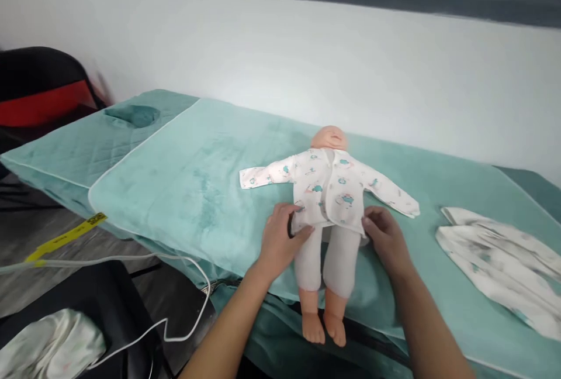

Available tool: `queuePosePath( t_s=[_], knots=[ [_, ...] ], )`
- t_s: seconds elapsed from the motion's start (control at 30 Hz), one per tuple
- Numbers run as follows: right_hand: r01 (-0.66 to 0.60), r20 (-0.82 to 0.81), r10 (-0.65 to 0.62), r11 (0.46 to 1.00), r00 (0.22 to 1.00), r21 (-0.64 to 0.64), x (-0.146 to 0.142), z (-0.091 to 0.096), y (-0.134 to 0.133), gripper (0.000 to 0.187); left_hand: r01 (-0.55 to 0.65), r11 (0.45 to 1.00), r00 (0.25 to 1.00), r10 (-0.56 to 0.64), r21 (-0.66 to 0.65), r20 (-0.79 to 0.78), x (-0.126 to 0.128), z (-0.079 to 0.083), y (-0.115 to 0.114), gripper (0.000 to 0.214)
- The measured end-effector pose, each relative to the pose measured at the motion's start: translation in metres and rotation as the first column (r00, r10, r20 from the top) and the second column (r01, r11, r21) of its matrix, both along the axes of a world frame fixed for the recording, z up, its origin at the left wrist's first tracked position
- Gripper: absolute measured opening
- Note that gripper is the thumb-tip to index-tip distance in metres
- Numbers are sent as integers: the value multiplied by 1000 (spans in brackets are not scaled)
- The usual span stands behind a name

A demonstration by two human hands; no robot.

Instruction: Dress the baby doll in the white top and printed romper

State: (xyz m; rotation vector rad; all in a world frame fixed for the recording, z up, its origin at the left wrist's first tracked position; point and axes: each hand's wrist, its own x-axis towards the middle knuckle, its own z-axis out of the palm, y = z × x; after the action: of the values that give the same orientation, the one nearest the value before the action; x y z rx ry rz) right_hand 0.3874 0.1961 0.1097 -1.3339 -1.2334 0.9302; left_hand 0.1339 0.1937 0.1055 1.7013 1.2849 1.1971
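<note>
A baby doll (326, 203) lies on its back on a teal blanket (188, 186), head toward the wall, feet over the near edge. It wears a white printed jacket (328, 183) and pale grey trousers (326, 259). My left hand (280, 238) rests at the doll's hip, thumb and fingers closed on the jacket's lower hem. At the other hip, my right hand (383, 235) has curled fingers pinching the hem on that side.
A folded white printed garment (499, 262) lies on the blanket to the right. A black and red chair (39, 89) stands at far left. Below the table are a white cable (166, 291), a yellow strap (65, 238) and a pale cloth (48, 347) on a black seat.
</note>
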Motion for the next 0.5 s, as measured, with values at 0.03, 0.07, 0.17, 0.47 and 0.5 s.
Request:
queuePosePath(
  t_s=[0.03, 0.07, 0.17, 0.47, 0.5],
  knots=[
    [-1, 11, 1, 1000, 1000, 17, -5, -1, -9, 31, 20, 1000, 1000, -20, 7, 12, -2, -2, 0, 39],
    [-2, 23, 1, 1000, 1000, 29, -10, -3, -17, 34, 43, 999, 999, -43, 18, 19, -4, -5, 0, 38],
    [27, 52, -29, 999, 998, 35, -20, -7, -36, 40, 87, 995, 996, -88, 58, 12, -10, -8, -1, 27],
    [4, 62, -1, 999, 998, -50, -17, 5, -53, 26, -9, 999, 992, 3, 45, 126, -17, -12, -9, 15],
    [-17, 58, 21, 997, 998, -71, -14, 6, -56, 26, 3, 999, 989, -8, 37, 149, -19, -12, -10, 16]
  ],
)
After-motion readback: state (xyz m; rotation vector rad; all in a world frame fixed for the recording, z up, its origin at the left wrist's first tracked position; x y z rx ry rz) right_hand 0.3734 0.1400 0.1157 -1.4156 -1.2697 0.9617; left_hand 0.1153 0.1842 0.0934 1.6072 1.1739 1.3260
